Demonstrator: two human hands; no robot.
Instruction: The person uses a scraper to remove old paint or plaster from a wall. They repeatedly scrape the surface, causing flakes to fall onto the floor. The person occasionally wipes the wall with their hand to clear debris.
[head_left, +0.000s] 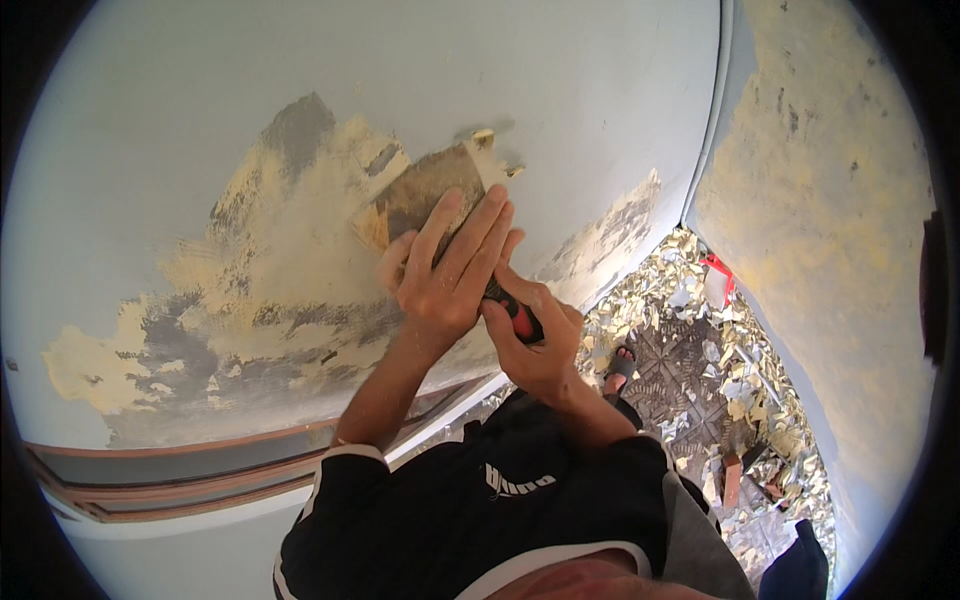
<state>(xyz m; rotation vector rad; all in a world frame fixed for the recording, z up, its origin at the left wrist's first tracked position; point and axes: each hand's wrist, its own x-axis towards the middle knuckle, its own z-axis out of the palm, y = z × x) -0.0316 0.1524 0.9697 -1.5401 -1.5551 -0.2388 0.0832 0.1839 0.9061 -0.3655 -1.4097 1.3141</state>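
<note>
A wide-bladed scraper (431, 191) lies against a pale grey painted wall (420, 52), its blade tilted toward the upper right. My right hand (538, 330) is wrapped around its black and red handle (523, 319). Over the lower blade, my left hand (450, 281) presses with its fingers spread along the metal; it hides part of the blade and the neck. Around the tool the paint is stripped, leaving a patch of yellowish and dark grey undercoat (292, 247). Loose curled paint flakes (484, 139) stick out just beyond the blade's upper right corner.
Below the patch runs a brown-framed window opening (195, 469). A cable (705, 157) follows the wall corner at right, beside a stripped side wall (810, 172). Paint chips (682, 262) litter the patterned floor, with a red-edged object (721, 277) and a brick (731, 480). My sandalled foot (621, 364) shows.
</note>
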